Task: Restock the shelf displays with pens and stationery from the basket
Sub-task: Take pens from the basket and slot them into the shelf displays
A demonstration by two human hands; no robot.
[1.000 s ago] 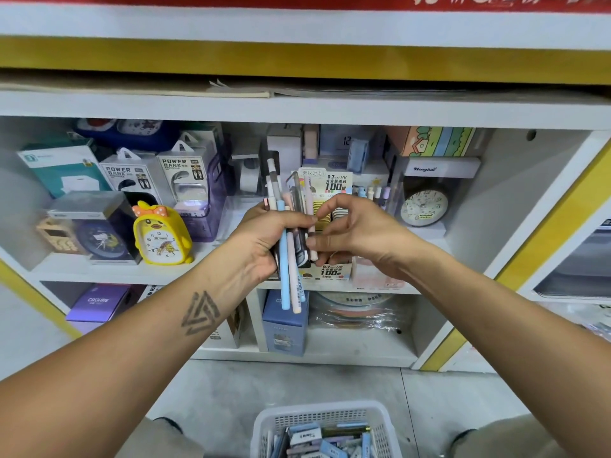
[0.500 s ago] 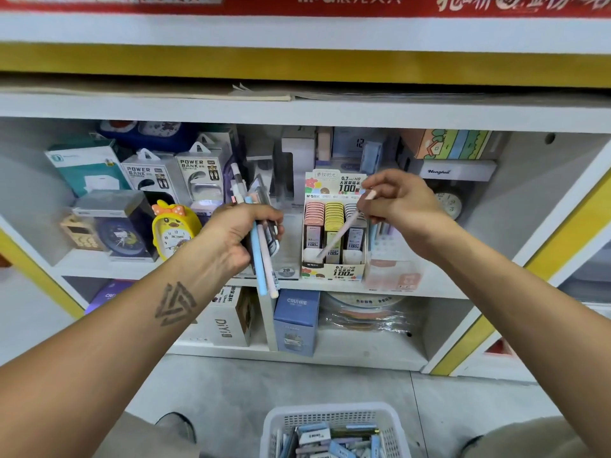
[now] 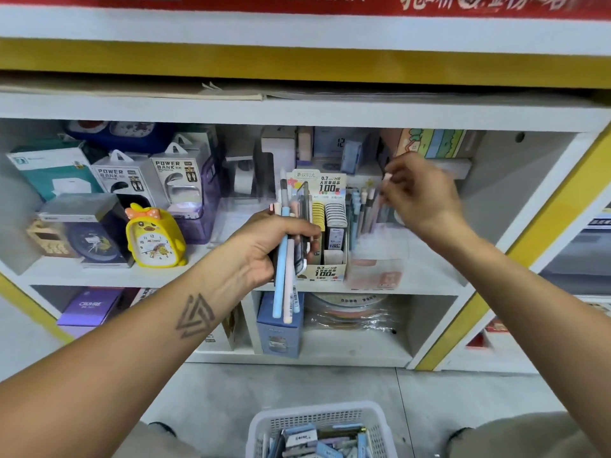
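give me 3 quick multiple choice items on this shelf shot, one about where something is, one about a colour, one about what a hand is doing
1. Where does the white basket sit?
A. on the floor below the hands
B. on the top shelf
C. beside the power bank boxes

2. What colour is the duck-shaped clock?
A. purple
B. yellow
C. green

3. What is the left hand doing?
A. resting flat on the shelf
B. reaching into the basket
C. gripping a bundle of pens

Answers:
1 A: the basket shows at the bottom edge, on the grey floor in front of the shelf unit.
2 B: its body is yellow, with an orange bow on top.
3 C: its fingers curl round several upright pens, while the right hand pinches a single pen over the clear pen holder.
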